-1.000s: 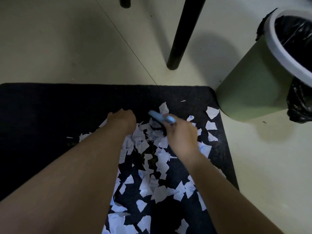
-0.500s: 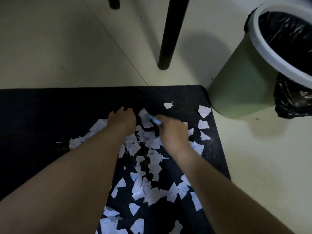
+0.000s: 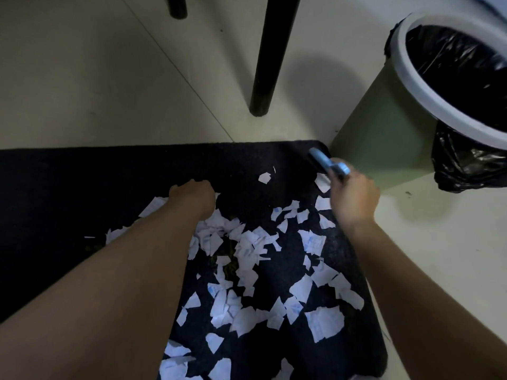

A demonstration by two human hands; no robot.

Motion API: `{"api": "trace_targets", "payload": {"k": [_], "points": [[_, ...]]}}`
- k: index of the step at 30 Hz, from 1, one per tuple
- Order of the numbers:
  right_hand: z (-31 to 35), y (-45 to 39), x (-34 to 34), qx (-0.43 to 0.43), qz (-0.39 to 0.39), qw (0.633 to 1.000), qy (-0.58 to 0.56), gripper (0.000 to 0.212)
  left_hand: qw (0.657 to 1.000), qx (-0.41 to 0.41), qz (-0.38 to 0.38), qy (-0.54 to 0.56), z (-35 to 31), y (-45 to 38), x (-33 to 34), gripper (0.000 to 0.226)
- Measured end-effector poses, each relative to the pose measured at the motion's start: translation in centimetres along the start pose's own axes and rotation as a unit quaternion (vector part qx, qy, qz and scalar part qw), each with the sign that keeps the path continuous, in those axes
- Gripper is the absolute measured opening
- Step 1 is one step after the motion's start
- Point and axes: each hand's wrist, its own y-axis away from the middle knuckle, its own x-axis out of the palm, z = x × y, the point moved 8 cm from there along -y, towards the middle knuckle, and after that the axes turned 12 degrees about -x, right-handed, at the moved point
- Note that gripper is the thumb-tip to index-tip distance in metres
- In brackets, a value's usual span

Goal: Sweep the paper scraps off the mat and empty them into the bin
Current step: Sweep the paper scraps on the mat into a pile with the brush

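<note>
Several white paper scraps [image 3: 248,250] lie scattered over the right half of the black mat [image 3: 82,182]. My right hand [image 3: 354,200] grips a small blue brush [image 3: 327,161] by its handle, raised over the mat's far right corner, close to the green bin [image 3: 384,133]. My left hand [image 3: 193,197] rests knuckles-up on the mat at the far edge of the scrap pile. Its fingers curl downward, and what lies under them is hidden. The bin has a white rim and a black liner.
A black furniture leg [image 3: 267,64] stands on the pale floor [image 3: 82,78] just beyond the mat, and a second leg [image 3: 177,6] shows at the top. The liner's loose black plastic [image 3: 466,165] hangs down the bin's right side. Something olive-coloured [image 3: 230,249] shows under the scraps.
My right hand has swung the brush from the pile's middle out to the mat's far right corner near the bin. The left hand has stayed in place.
</note>
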Motion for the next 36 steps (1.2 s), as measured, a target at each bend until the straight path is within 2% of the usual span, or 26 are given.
{"api": "trace_targets", "payload": {"k": [4,8,11,14,17,20,23,29,32,36], "points": [[-2.2,-0.6,0.9,0.022,0.047,0.997,0.056,0.030,1.000,-0.007,0.000,0.006,-0.1,-0.2,0.0,0.048],[-1.4,1.4,2.3,0.054,0.079,0.995,0.016,0.032,1.000,-0.013,0.011,0.012,-0.1,-0.2,-0.1,0.050],[0.8,3.4,2.8,0.032,0.096,0.995,-0.010,0.030,1.000,-0.013,0.013,0.014,-0.1,-0.2,0.0,0.049],[1.6,3.9,1.1,0.020,0.046,0.998,-0.031,0.026,1.000,-0.016,0.015,0.017,-0.1,-0.2,0.2,0.052],[-0.9,2.5,-1.0,0.079,-0.027,0.997,-0.001,0.029,0.999,-0.020,0.023,0.027,0.0,-0.3,0.3,0.053],[-3.2,1.3,-0.5,0.116,-0.012,0.993,0.030,0.032,0.999,-0.025,0.030,0.025,0.0,-0.3,0.2,0.056],[-2.0,1.8,1.9,0.079,0.026,0.996,0.034,0.027,0.999,-0.025,0.028,0.022,-0.1,-0.4,0.2,0.054],[5.7,6.1,4.6,-0.078,0.086,0.993,-0.013,0.026,0.999,-0.021,0.027,0.030,0.0,-0.3,0.1,0.054],[5.3,5.5,2.0,-0.064,0.030,0.997,-0.034,0.027,0.999,-0.014,0.013,0.039,0.0,0.0,0.1,0.047],[0.5,1.3,-1.3,0.038,-0.054,0.998,-0.009,0.028,0.999,-0.015,0.020,0.044,0.0,0.1,0.1,0.049]]}}
